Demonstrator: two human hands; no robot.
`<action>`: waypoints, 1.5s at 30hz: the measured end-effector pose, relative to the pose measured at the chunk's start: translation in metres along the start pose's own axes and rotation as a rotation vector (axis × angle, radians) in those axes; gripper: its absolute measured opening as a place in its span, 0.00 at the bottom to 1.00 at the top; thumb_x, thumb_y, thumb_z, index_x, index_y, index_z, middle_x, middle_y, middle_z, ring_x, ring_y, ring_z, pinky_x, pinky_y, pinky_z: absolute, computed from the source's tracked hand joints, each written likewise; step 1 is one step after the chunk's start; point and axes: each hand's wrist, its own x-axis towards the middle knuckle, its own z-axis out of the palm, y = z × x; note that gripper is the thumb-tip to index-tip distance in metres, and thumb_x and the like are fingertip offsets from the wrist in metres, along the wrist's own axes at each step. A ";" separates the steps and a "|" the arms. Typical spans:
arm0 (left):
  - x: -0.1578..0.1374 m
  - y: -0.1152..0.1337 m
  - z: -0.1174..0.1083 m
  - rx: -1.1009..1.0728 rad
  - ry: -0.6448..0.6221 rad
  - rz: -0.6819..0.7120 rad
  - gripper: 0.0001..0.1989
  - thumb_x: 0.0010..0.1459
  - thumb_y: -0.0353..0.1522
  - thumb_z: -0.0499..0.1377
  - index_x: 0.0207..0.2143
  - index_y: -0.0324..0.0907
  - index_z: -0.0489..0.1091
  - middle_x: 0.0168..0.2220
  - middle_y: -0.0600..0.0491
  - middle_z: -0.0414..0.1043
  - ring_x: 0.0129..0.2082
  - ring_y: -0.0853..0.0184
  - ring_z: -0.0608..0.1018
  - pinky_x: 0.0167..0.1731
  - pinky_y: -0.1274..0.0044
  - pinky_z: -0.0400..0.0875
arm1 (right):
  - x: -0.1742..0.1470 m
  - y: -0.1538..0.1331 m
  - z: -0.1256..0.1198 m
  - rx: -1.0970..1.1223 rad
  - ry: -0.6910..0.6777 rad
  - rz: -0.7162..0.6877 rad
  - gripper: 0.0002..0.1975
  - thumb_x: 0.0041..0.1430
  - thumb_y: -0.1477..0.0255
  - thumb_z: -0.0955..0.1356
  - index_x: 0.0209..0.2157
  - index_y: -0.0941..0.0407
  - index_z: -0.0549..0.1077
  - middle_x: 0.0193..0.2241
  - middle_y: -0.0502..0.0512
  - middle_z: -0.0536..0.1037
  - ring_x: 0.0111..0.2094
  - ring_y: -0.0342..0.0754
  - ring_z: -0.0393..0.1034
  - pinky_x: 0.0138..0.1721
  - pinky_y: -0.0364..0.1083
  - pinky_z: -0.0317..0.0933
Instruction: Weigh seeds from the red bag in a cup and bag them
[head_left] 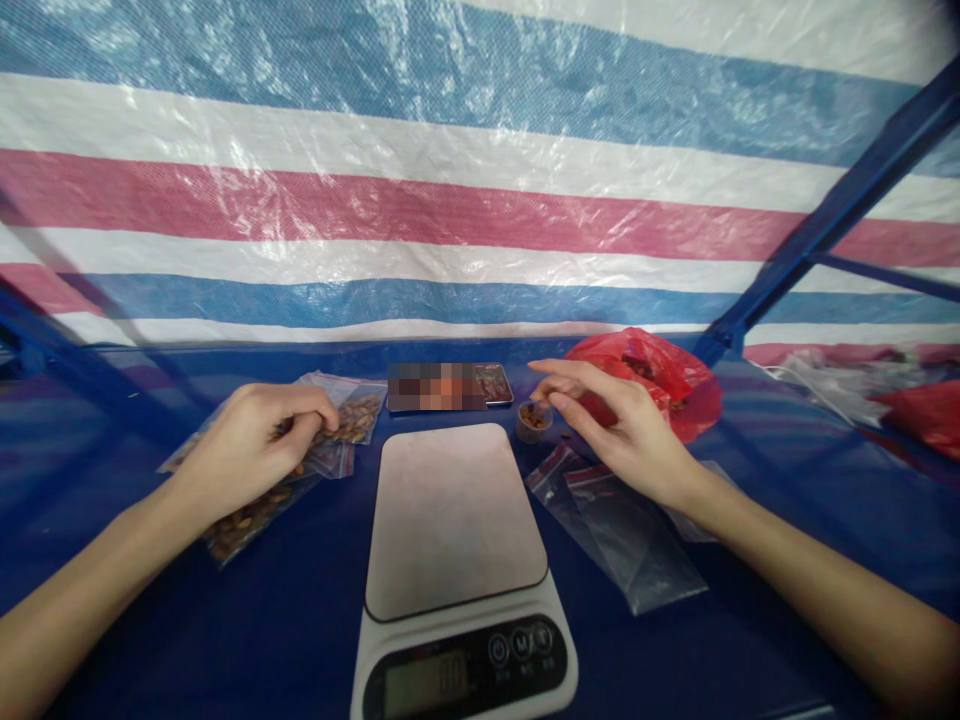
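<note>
My left hand (259, 440) hovers over or rests on several clear zip bags of brown nut-like pieces (358, 418). Its fingers are curled, with thumb and index pressed together; whether they grip a bag edge is hidden. My right hand (615, 420) is beside a small clear cup (532, 425) holding brown bits. Its index finger is stretched out above the cup, the thumb is apart from it, and nothing shows between them. Below that hand lie flat clear zip bags (637, 540). Between both hands stands a white kitchen scale (457, 520) with a bare plate, its display seeming to read zero.
An open red plastic bag (690, 390) with brown contents sits behind my right hand. A phone (495, 384) lies behind the scale, its screen partly blurred. Blue frame bars (832, 220) and a striped tarp (420, 210) bound the blue table. More plastic bags (847, 380) lie far right.
</note>
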 end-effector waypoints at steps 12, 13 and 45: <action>0.000 -0.002 0.002 -0.005 0.014 -0.006 0.18 0.63 0.31 0.50 0.29 0.40 0.79 0.28 0.55 0.81 0.27 0.66 0.78 0.34 0.76 0.66 | 0.012 0.032 -0.030 -0.137 -0.201 0.039 0.07 0.62 0.65 0.76 0.33 0.53 0.83 0.30 0.54 0.85 0.28 0.49 0.77 0.31 0.47 0.69; 0.000 -0.002 0.002 -0.004 0.013 -0.003 0.18 0.63 0.31 0.50 0.29 0.40 0.79 0.28 0.55 0.81 0.27 0.67 0.78 0.34 0.76 0.66 | 0.012 0.035 -0.031 -0.140 -0.243 0.040 0.07 0.61 0.65 0.77 0.32 0.53 0.83 0.29 0.53 0.84 0.27 0.49 0.76 0.30 0.46 0.67; 0.002 0.004 0.001 -0.008 0.039 0.014 0.18 0.61 0.32 0.51 0.28 0.42 0.80 0.27 0.56 0.81 0.27 0.66 0.79 0.33 0.76 0.68 | 0.004 0.010 -0.005 -0.141 -0.217 -0.167 0.12 0.73 0.69 0.70 0.54 0.50 0.82 0.48 0.58 0.81 0.49 0.52 0.77 0.52 0.50 0.71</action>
